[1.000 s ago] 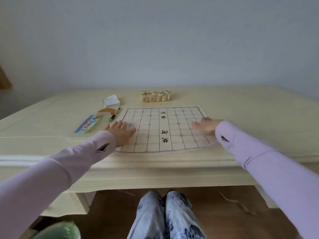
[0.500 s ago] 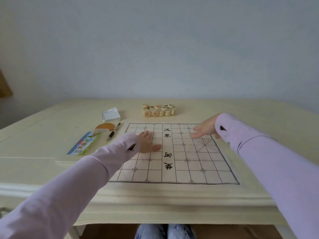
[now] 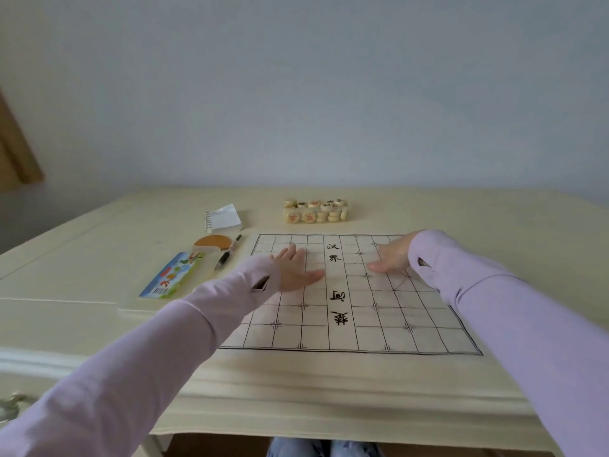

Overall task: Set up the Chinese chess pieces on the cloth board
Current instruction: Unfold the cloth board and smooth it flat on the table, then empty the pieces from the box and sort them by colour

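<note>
A cloth board point(image 3: 349, 328) with a black grid and Chinese characters lies flat on the cream table. My left hand point(image 3: 295, 270) rests flat on its far left part, fingers straight and pointing right. Over the far right part lies my right hand point(image 3: 392, 255), flat as well, fingers pointing left. Neither hand holds anything. Beyond the board's far edge stands a tight cluster of round wooden chess pieces point(image 3: 314, 211), stacked, with red and black characters.
Left of the board lie a black pen point(image 3: 228, 253), an orange and white round object point(image 3: 212, 244), a small spiral notepad point(image 3: 222, 218) and a colourful flat pack point(image 3: 173, 275). The table's front edge point(image 3: 296, 407) runs near me. A pale wall stands behind.
Both hands have slid from the board's near part to its far part, staying flat on the cloth. The camera has shifted, so the board looks nearer and larger.
</note>
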### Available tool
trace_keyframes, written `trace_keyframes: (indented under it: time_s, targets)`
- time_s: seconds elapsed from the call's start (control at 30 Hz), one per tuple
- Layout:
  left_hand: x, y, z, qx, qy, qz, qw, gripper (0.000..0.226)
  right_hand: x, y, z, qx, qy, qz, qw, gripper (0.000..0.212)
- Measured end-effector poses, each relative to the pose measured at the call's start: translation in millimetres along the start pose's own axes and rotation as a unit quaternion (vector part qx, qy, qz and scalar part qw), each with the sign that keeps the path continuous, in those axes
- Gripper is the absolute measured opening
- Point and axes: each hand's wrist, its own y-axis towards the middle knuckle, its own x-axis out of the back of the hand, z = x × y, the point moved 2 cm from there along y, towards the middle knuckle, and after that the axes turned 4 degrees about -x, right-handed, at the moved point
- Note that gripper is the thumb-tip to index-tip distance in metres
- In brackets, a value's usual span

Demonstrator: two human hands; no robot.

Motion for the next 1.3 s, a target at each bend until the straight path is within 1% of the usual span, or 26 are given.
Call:
trace_keyframes:
  time_s: [0.07, 0.1, 0.13, 0.17, 0.2, 0.23, 0.27, 0.3, 0.37, 0.47, 0.53, 0.63, 0.73, 0.83, 0.9, 0.97, 1.07, 1.17, 1.23, 1.3]
  targets:
    - [24, -4, 15, 0.014, -0.022, -0.049, 0.998, 0.082, 20, 1, 10, 0.028, 0.081, -0.067, 0.994, 0.069]
    - [39, -8, 26, 0.039, -0.029, -0.076, 0.996, 0.085, 33, 3, 19, 0.051, 0.13, -0.106, 0.985, 0.063]
    - [52, -9, 41, 0.068, -0.027, -0.097, 0.993, 0.085, 46, 6, 30, 0.078, 0.175, -0.148, 0.97, 0.051]
    - [61, -13, 57, 0.097, -0.008, -0.105, 0.99, 0.08, 57, 9, 43, 0.097, 0.212, -0.176, 0.956, 0.036]
    - [65, -19, 69, 0.115, 0.021, -0.093, 0.989, 0.074, 66, 9, 57, 0.11, 0.245, -0.195, 0.944, 0.032]
    - [66, -26, 81, 0.134, 0.038, -0.055, 0.989, 0.07, 73, 10, 73, 0.118, 0.269, -0.205, 0.934, 0.038]
    - [63, -31, 93, 0.148, 0.038, -0.017, 0.988, 0.069, 78, 12, 89, 0.127, 0.287, -0.208, 0.926, 0.04]
    - [58, -36, 104, 0.158, 0.026, 0.015, 0.987, 0.07, 82, 14, 106, 0.136, 0.301, -0.202, 0.922, 0.036]
    - [55, -44, 122, 0.16, -0.01, 0.031, 0.987, 0.077, 88, 23, 138, 0.162, 0.327, -0.173, 0.915, 0.021]
    - [53, -46, 133, 0.179, -0.015, 0.019, 0.984, 0.083, 90, 36, 172, 0.18, 0.379, -0.12, 0.9, 0.03]
    - [48, -41, 142, 0.208, -0.018, 0.017, 0.978, 0.082, 90, 44, 191, 0.185, 0.383, -0.101, 0.899, 0.036]
    - [45, -32, 161, 0.246, -0.033, 0.005, 0.969, 0.085, 89, 53, 212, 0.209, 0.356, -0.072, 0.908, 0.045]
    - [45, -31, 175, 0.266, -0.047, 0.016, 0.963, 0.09, 87, 57, 226, 0.266, 0.249, -0.065, 0.929, 0.047]
    - [42, -28, 190, 0.273, -0.074, 0.014, 0.959, 0.094, 89, 62, 237, 0.303, 0.151, -0.103, 0.935, 0.038]
    - [44, -25, 195, 0.275, -0.083, 0.0, 0.958, 0.092, 92, 67, 243, 0.316, 0.098, -0.132, 0.934, 0.028]
    - [51, -19, 200, 0.282, -0.084, -0.029, 0.955, 0.086, 95, 72, 248, 0.331, 0.033, -0.161, 0.929, 0.017]
    - [64, 0, 214, 0.313, -0.072, -0.081, 0.944, 0.076, 96, 76, 252, 0.356, -0.043, -0.209, 0.91, 0.018]
    - [72, 22, 230, 0.317, -0.079, -0.083, 0.942, 0.075, 99, 84, 247, 0.366, -0.068, -0.266, 0.889, 0.026]
    - [73, 36, 239, 0.305, -0.091, -0.08, 0.945, 0.074, 105, 93, 239, 0.356, -0.056, -0.305, 0.882, 0.03]
    - [71, 48, 248, 0.287, -0.107, -0.088, 0.948, 0.074, 112, 105, 228, 0.33, -0.025, -0.332, 0.883, 0.035]
